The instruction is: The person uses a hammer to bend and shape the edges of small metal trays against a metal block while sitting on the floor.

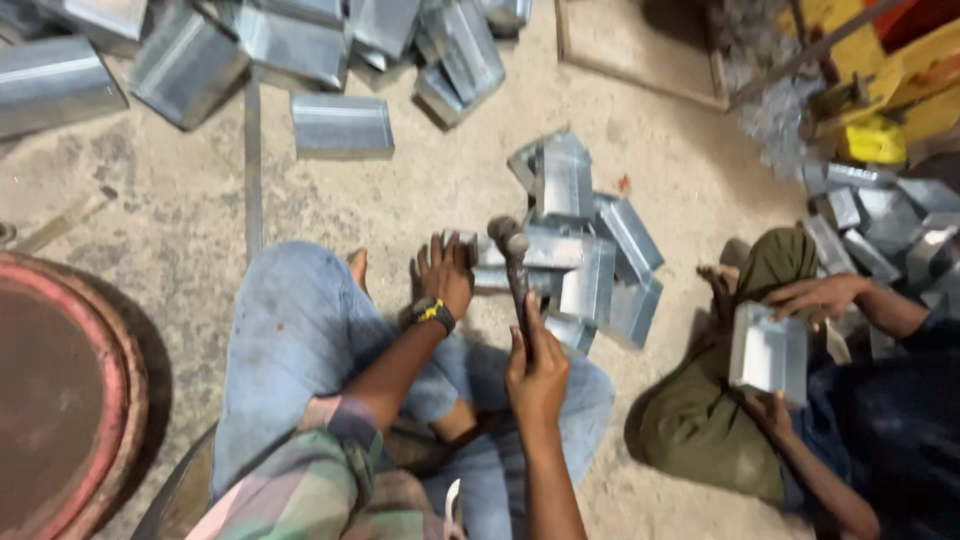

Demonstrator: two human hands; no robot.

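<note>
I sit on the floor in blue jeans. My right hand [537, 368] grips the handle of a hammer [513, 258], its head raised over a folded sheet-metal piece [545, 250]. My left hand [445, 272], with a black and yellow watch at the wrist, presses down on the left end of that piece. Just behind and to the right lies a small heap of similar metal boxes [605, 255].
Several more metal boxes [300, 45] lie along the far floor, and a long metal strip [253, 160] lies beside my knee. A co-worker on the right holds a metal box [768, 352] in both hands. A round rusty-red rim [105, 380] sits at left.
</note>
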